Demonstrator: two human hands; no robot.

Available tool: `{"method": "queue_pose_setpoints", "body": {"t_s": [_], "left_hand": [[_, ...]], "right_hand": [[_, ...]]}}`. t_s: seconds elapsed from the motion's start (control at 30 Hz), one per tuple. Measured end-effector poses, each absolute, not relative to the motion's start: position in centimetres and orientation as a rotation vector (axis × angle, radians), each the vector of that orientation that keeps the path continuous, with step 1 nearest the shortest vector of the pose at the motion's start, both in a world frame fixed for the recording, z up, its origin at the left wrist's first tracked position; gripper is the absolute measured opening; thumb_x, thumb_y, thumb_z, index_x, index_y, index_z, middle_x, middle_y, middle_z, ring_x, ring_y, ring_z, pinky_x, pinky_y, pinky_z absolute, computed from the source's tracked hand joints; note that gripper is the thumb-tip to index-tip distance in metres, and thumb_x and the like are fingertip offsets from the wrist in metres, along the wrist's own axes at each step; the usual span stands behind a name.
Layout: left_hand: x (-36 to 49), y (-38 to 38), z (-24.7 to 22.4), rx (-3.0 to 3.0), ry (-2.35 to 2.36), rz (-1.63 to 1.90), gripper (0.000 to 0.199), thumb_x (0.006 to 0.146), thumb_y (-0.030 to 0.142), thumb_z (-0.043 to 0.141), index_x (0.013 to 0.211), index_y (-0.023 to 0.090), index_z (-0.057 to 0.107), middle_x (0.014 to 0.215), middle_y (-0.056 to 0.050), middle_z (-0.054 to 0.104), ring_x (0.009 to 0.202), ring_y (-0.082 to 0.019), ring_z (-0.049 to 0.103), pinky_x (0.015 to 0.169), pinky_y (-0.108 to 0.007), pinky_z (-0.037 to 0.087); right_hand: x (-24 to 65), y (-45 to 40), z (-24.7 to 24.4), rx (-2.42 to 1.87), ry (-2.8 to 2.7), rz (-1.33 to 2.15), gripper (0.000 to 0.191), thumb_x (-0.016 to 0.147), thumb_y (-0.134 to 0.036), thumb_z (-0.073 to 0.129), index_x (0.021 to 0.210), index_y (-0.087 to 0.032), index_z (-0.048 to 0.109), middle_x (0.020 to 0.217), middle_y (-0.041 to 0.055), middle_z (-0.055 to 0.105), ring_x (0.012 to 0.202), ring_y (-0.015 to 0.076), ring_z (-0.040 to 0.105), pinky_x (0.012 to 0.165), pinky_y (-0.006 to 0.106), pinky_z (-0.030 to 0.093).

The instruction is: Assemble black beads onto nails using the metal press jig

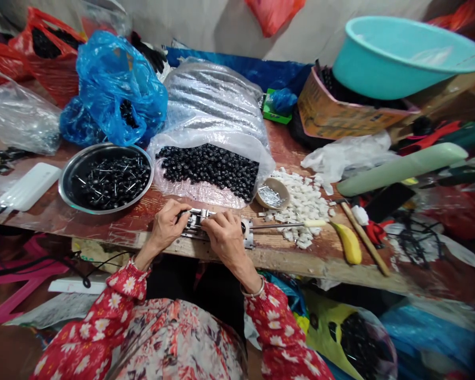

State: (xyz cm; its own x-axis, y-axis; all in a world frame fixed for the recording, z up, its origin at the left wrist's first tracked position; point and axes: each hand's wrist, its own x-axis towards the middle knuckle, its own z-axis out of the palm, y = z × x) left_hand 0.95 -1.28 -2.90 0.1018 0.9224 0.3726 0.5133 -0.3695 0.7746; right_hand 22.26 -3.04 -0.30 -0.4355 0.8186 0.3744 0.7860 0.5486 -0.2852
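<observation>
A small metal jig (192,226) lies at the front edge of the wooden table, with a long metal rod (279,226) ending in a pale handle reaching out to its right. My left hand (168,224) is closed at the jig's left end, thumb and forefinger pinching a small black part (181,214). Over the middle of the jig, my right hand (226,236) has its fingers bent and pressed together; whatever they hold is hidden. Just behind the jig, many black round pieces (214,169) spill from a clear plastic sack (216,100).
A steel bowl (64,191) of black parts with metal pins stands left. To the right are a small bowl (286,192) of metal pins, white pieces (311,206), a yellow banana-shaped object (347,244) and a wooden stick (366,240). A turquoise basin (380,68) sits on a box.
</observation>
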Motion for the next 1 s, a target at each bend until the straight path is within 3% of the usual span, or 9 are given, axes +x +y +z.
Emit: {"method": "queue_pose_setpoints", "body": {"t_s": [0.13,0.3,0.53,0.6,0.7,0.83,0.9,1.0], "left_hand": [[0.8,-1.3,-2.9,1.952,1.384,1.207,0.019,0.099,0.024,0.062,0.113,0.02,0.074,0.099,-0.005,0.066,0.089,-0.016,0.064,0.078,-0.028,0.053],[0.7,-1.4,-3.0,1.944,1.359,1.224,0.019,0.097,0.028,0.066,0.113,0.022,0.075,0.099,-0.004,0.063,0.076,-0.012,0.056,0.065,-0.024,0.048],[0.5,-1.6,-2.9,1.963,1.339,1.267,0.017,0.096,0.028,0.066,0.109,0.02,0.074,0.1,-0.003,0.061,0.06,-0.007,0.044,0.054,-0.022,0.04],[0.4,-1.8,-2.9,2.0,1.335,1.271,0.018,0.096,0.027,0.066,0.11,0.021,0.073,0.102,-0.004,0.061,0.066,-0.009,0.05,0.059,-0.024,0.046],[0.1,-2.0,-2.9,2.11,1.324,1.259,0.021,0.095,0.027,0.067,0.115,0.022,0.072,0.106,-0.007,0.061,0.093,-0.018,0.064,0.08,-0.031,0.056],[-0.3,-2.2,-2.7,2.266,1.357,1.185,0.029,0.095,0.032,0.068,0.123,0.023,0.07,0.115,-0.01,0.061,0.11,-0.025,0.063,0.096,-0.039,0.054],[-0.3,-2.2,-2.6,2.337,1.415,1.102,0.034,0.095,0.038,0.07,0.126,0.024,0.07,0.121,-0.011,0.063,0.113,-0.028,0.061,0.099,-0.043,0.051],[-0.3,-2.2,-2.6,2.427,1.512,0.966,0.043,0.095,0.049,0.069,0.132,0.026,0.069,0.134,-0.013,0.064,0.118,-0.032,0.057,0.101,-0.047,0.046]], "right_hand": [[23.3,-3.5,0.0,-1.294,-2.229,0.122,0.014,0.105,-0.023,0.06,0.102,-0.024,0.073,0.099,0.0045,0.075,0.093,0.0235,0.053,0.085,0.039,0.036],[26.2,-4.1,0.6,-1.342,-2.093,0.062,0.015,0.105,-0.024,0.059,0.099,-0.025,0.073,0.097,0.0052,0.075,0.092,0.0244,0.056,0.087,0.04,0.041],[36.0,-3.5,-0.1,-1.775,-1.911,-0.366,0.028,0.105,-0.036,0.053,0.114,-0.018,0.073,0.117,0.0168,0.072,0.11,0.0333,0.057,0.097,0.049,0.043],[38.5,-4.1,-0.6,-1.889,-1.979,-0.469,0.03,0.105,-0.036,0.051,0.113,-0.017,0.073,0.117,0.0178,0.073,0.112,0.0355,0.056,0.1,0.053,0.04],[40.5,-6.1,-1.0,-1.908,-2.099,-0.533,0.029,0.106,-0.034,0.049,0.111,-0.02,0.073,0.111,0.0148,0.074,0.111,0.0343,0.056,0.103,0.052,0.039],[40.6,-9.7,-0.4,-1.927,-2.163,-0.503,0.029,0.106,-0.036,0.05,0.106,-0.022,0.075,0.097,0.0124,0.076,0.099,0.033,0.057,0.088,0.046,0.042],[40.3,-11.6,0.1,-1.935,-2.187,-0.332,0.031,0.106,-0.04,0.05,0.101,-0.024,0.075,0.085,0.0114,0.074,0.09,0.0321,0.058,0.079,0.044,0.042],[39.5,-14.0,0.5,-1.869,-2.204,0.302,0.038,0.106,-0.048,0.047,0.087,-0.026,0.07,0.072,0.008,0.067,0.072,0.0259,0.057,0.067,0.038,0.04]]}}
